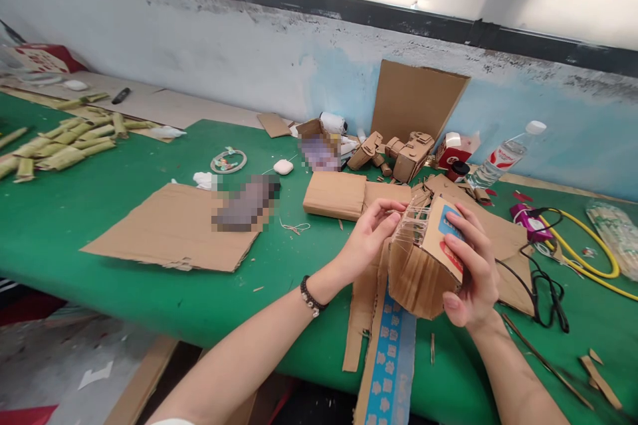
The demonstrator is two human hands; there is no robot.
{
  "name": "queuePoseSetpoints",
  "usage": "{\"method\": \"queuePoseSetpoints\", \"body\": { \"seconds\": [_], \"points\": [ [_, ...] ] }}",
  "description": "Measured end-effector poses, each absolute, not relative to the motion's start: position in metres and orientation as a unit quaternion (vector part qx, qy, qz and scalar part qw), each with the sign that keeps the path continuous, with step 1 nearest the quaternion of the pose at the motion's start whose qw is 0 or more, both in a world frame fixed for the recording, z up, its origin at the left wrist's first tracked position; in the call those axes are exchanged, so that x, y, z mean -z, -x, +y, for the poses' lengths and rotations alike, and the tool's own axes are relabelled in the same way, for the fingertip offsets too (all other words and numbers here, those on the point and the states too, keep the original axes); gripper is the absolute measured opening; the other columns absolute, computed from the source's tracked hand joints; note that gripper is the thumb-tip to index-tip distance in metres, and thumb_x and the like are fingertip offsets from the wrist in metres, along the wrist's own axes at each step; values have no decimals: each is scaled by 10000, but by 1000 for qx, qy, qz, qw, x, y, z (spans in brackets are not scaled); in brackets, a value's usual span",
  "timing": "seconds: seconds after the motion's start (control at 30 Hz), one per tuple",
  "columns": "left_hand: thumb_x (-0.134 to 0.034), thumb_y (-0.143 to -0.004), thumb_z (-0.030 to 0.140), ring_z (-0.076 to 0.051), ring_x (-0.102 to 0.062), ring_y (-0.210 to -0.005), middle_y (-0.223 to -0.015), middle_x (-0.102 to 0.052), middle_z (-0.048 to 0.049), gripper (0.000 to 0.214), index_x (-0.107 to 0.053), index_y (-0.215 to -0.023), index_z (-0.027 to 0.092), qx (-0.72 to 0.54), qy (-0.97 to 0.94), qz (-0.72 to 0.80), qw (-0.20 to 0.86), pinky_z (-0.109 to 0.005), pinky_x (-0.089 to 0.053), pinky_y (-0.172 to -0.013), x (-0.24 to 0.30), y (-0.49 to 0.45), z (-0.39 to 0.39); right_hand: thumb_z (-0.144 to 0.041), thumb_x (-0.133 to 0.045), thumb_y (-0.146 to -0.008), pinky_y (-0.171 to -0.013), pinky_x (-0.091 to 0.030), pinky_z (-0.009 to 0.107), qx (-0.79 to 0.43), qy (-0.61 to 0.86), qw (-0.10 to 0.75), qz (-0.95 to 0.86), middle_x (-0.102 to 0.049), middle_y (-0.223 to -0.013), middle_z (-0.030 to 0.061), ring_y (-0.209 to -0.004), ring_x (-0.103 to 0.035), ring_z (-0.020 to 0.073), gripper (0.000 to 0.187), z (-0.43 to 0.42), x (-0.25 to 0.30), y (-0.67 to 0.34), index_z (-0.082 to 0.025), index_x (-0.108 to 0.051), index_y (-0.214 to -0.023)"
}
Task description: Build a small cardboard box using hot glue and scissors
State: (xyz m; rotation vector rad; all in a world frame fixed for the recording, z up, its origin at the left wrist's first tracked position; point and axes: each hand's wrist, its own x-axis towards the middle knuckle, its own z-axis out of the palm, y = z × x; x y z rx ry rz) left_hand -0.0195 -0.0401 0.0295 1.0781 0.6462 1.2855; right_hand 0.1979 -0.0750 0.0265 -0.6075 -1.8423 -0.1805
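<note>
A hollow, curved cardboard piece (416,285) is held up over the table's near edge. My right hand (476,265) wraps around its right side, over a panel with blue and red print. My left hand (371,232) is closed, thumb and fingers pinched together at the piece's upper left edge. Thin clear strands (417,218), looking like glue threads, stretch across a gap between the cardboard walls. Below it, a long cardboard strip with blue print (389,365) hangs past the table edge, with a plain cardboard strip (355,339) beside it.
A cardboard sheet (164,229) carries a blurred dark object. Behind my hands are a flat cardboard box (333,192), a cardboard camera model (411,156) and a water bottle (503,159). Black and yellow cables (605,252) lie right; rolled leaf bundles (70,143) lie far left.
</note>
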Motion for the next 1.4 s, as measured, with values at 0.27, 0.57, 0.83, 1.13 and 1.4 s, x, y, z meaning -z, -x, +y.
{"method": "queuePoseSetpoints", "body": {
  "seconds": [0.27, 0.57, 0.83, 1.13, 1.4],
  "points": [
    [-881, -828, 854, -365, -618, -1591, -1647, -680, -178, 931, -657, -1528, 284, -518, -517, 148, 666, -472, -502, -1311, -20, 19, -43, -551, -576, -1088, -1231, -495, 905, 79, 264, 565, -777, -662, -1643, 180, -1612, -582, 523, 615, -74, -28, -205, -276, -640, -1634],
    [-975, -756, 793, -393, -498, -1697, -1760, -580, -162, 1010, -625, -1583, 332, -511, -552, 124, 647, -527, -413, -1397, -11, 21, -45, -519, -531, -1083, -1220, -504, 907, 92, 254, 568, -777, -655, -1626, 181, -1592, -594, 524, 598, -78, -25, -196, -272, -642, -1617],
    [-994, -731, 792, -415, -523, -1675, -1746, -592, -182, 1053, -626, -1594, 315, -514, -549, 128, 646, -557, -423, -1388, -11, 21, -44, -546, -520, -1071, -1262, -473, 893, 98, 258, 594, -755, -653, -1631, 164, -1609, -582, 518, 630, -78, -24, -196, -296, -634, -1637],
    [-1038, -718, 727, -400, -523, -1678, -1731, -610, -152, 1005, -657, -1564, 342, -513, -548, 114, 651, -531, -437, -1376, -11, 22, -43, -493, -560, -1068, -1234, -489, 904, 81, 243, 584, -771, -657, -1623, 193, -1605, -577, 544, 604, -80, -26, -195, -254, -657, -1614],
    [-970, -761, 801, -387, -545, -1662, -1749, -599, -164, 1004, -640, -1575, 316, -541, -544, 121, 630, -499, -465, -1352, -12, 22, -43, -485, -554, -1065, -1207, -514, 900, 86, 244, 577, -775, -677, -1602, 195, -1579, -602, 539, 556, -78, -26, -196, -266, -681, -1561]
  ]
}}
